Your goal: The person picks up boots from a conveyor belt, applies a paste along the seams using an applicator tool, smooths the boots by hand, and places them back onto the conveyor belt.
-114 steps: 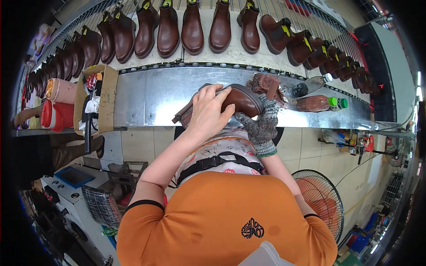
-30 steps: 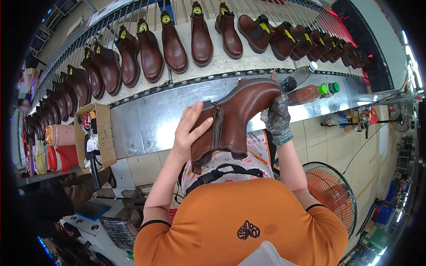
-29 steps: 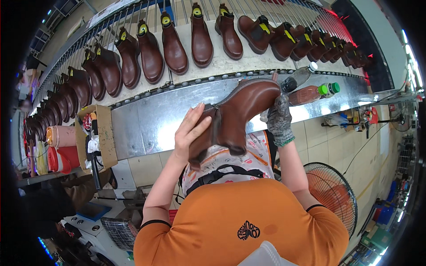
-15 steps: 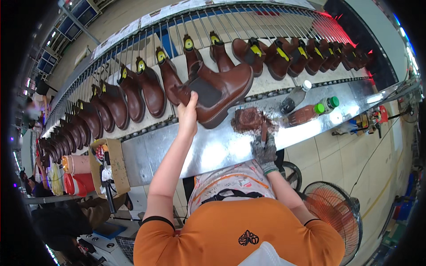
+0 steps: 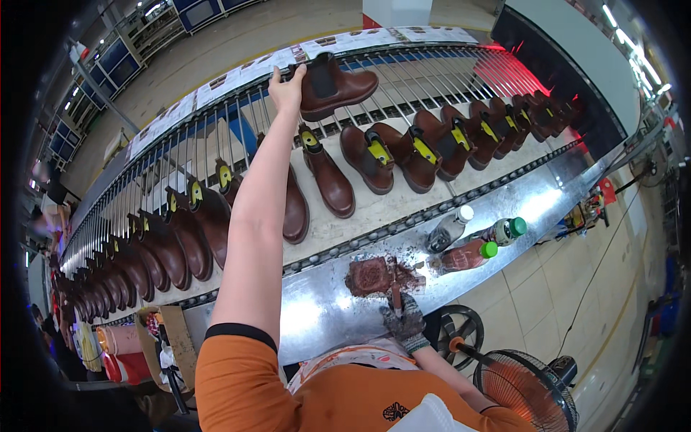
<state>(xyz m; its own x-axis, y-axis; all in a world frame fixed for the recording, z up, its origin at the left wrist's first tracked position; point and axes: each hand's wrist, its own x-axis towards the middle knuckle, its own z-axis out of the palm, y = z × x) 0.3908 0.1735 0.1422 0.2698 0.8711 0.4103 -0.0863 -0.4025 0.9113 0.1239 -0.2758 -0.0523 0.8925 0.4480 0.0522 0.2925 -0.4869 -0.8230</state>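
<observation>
A: Where's the boot [image 5: 332, 85]?

B: In your left hand [image 5: 286, 90], arm stretched far out. Your fingers [image 5: 277, 74] are curled round its heel end, thumb on the shaft, and it lies on its side over the wire rack [image 5: 432, 68], toe pointing away from your fingers to the right.

A: And your right hand [image 5: 404, 324]?

B: Gloved, low by your body. Its fingers are closed round a brush [image 5: 395, 291] whose tip touches the brown rag [image 5: 373, 275] on the steel bench [image 5: 324, 317].

A: What's just below your left fingers?

B: A row of brown boots [image 5: 327, 176] on the belt [image 5: 381, 209], several with yellow tags, running off both ways.

A: And past your right fingers?

B: Three bottles [image 5: 471, 241] lying on the bench, to the right of the rag: one white cap, two green. A fan [image 5: 525, 392] stands on the floor below that hand.
</observation>
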